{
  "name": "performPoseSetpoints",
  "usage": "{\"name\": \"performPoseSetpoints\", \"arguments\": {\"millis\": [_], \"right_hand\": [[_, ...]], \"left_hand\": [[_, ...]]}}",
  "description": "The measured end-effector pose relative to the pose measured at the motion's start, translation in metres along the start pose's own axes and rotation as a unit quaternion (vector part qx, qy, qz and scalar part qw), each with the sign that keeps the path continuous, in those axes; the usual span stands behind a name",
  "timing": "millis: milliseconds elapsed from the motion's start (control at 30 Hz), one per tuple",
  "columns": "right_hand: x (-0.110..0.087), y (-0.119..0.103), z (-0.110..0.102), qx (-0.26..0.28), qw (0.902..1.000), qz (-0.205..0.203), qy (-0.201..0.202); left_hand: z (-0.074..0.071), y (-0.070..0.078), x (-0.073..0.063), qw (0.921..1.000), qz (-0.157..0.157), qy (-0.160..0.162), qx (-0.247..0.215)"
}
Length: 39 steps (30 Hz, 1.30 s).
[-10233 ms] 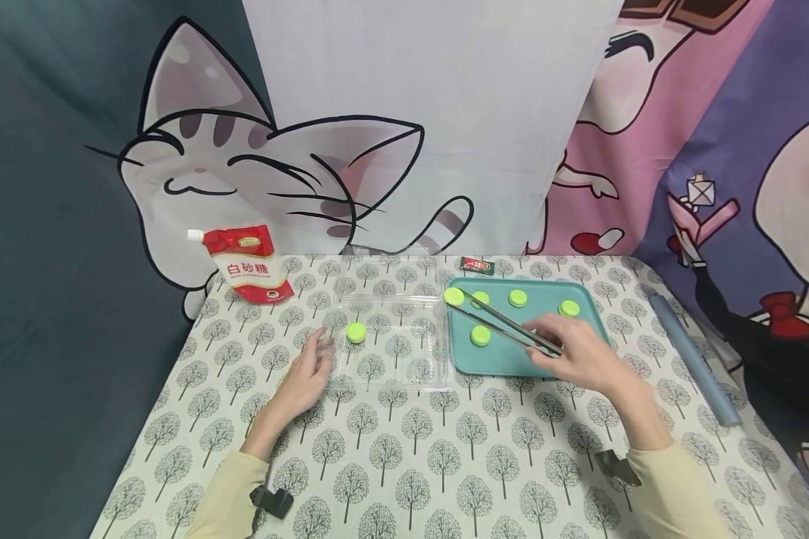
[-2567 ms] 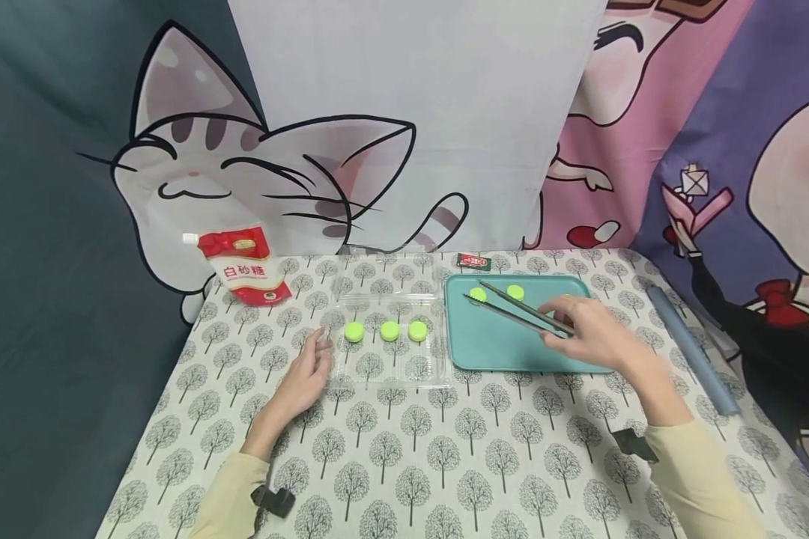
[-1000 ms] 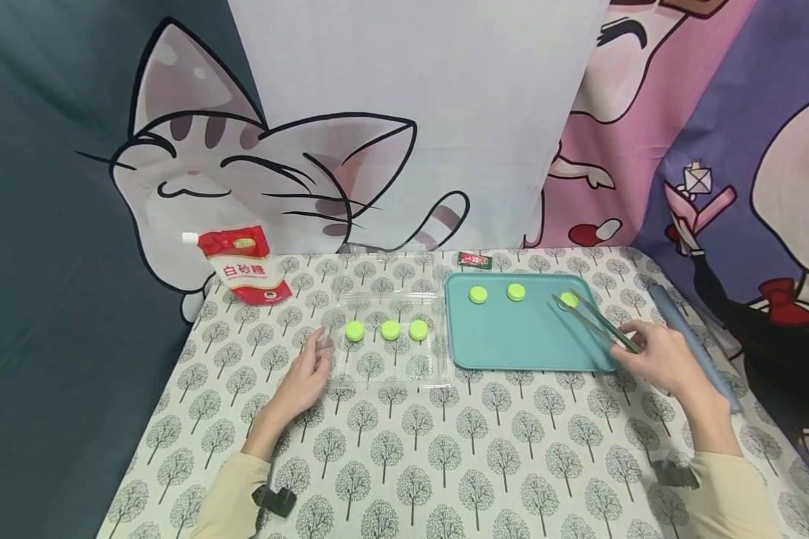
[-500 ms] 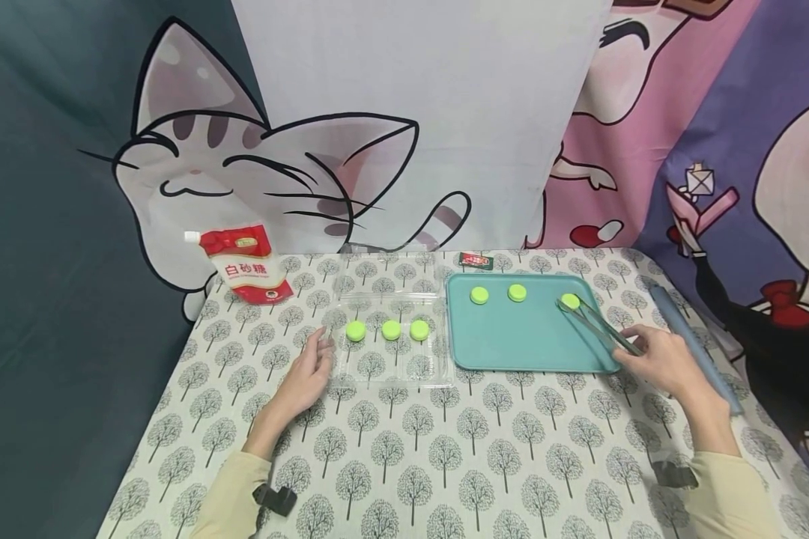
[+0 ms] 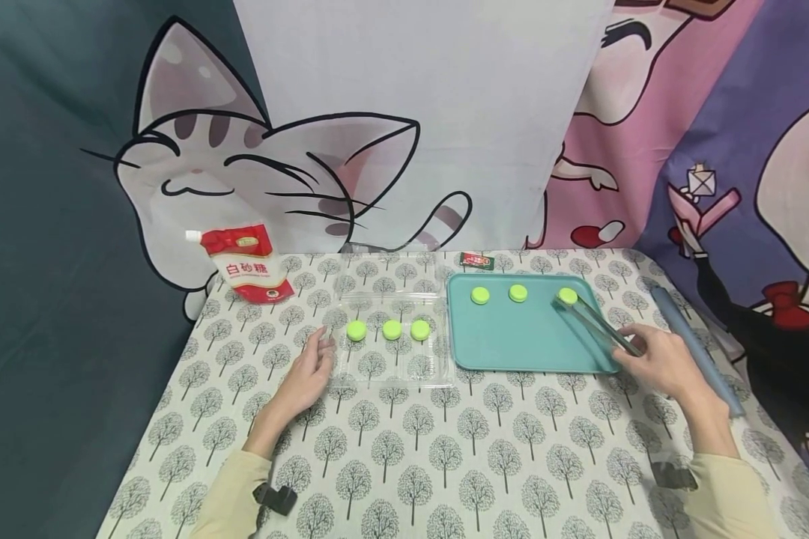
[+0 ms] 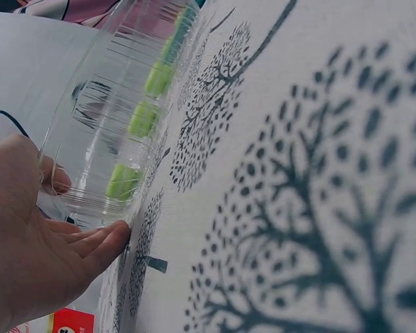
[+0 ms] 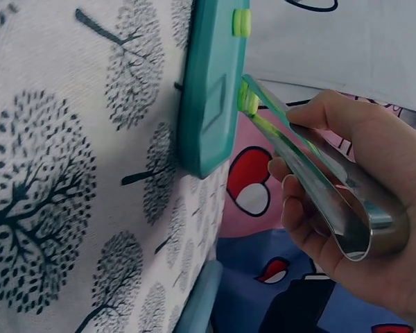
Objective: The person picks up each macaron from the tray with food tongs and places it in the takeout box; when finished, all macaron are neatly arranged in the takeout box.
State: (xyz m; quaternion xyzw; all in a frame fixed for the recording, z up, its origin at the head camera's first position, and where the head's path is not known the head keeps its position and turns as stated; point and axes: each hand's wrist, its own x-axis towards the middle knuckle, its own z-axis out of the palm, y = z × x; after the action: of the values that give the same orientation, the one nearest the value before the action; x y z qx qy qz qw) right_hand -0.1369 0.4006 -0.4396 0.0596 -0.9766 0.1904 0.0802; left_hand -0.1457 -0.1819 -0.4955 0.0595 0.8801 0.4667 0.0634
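Green macaron (image 5: 568,295) lies forward and left of our right hand (image 5: 655,359), which grips tongs (image 7: 309,177) whose long axis runs out to it with a tip at either side, while our relaxed left hand (image 5: 308,373) is well apart.

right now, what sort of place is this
Most likely a staged indoor tabletop set rather than a kitchen: a cartoon-printed cloth backdrop hangs behind the tree-patterned tablecloth, where a teal tray holds green macaron-like pieces.

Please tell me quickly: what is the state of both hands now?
Left hand: open, at the clear box.
Right hand: closed, holding tongs at a green cookie.
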Motion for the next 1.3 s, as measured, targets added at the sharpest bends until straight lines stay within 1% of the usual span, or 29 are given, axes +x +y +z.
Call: {"name": "performPoseSetpoints", "arguments": {"millis": [200,400,533,700,867,1067,1300], "right_hand": [[0.001,-0.012,-0.006,0.016,0.9997,-0.018,0.009],[0.002,-0.028,-0.011,0.014,0.9991,-0.036,0.018],[0.004,-0.041,-0.012,0.022,0.9983,-0.05,0.019],[0.006,-0.06,-0.012,0.029,0.9961,-0.078,0.029],[0.01,-0.077,-0.014,0.034,0.9945,-0.097,0.023],[0.017,-0.099,-0.011,0.043,0.9883,-0.143,0.032],[0.024,-0.125,-0.006,0.082,0.9786,-0.187,0.024]], "left_hand": [[0.0,-0.001,0.0,1.0,-0.004,-0.001,0.005],[0.0,0.0,0.0,1.0,-0.003,0.0,0.006],[0.0,0.0,0.0,1.0,-0.002,0.001,0.005],[0.001,0.0,-0.001,1.0,0.001,0.003,0.003],[0.0,0.0,-0.001,1.0,0.003,0.002,-0.001],[0.001,-0.001,0.0,1.0,0.008,0.004,0.002],[0.001,-0.002,0.0,0.9999,0.01,0.006,0.007]]}}
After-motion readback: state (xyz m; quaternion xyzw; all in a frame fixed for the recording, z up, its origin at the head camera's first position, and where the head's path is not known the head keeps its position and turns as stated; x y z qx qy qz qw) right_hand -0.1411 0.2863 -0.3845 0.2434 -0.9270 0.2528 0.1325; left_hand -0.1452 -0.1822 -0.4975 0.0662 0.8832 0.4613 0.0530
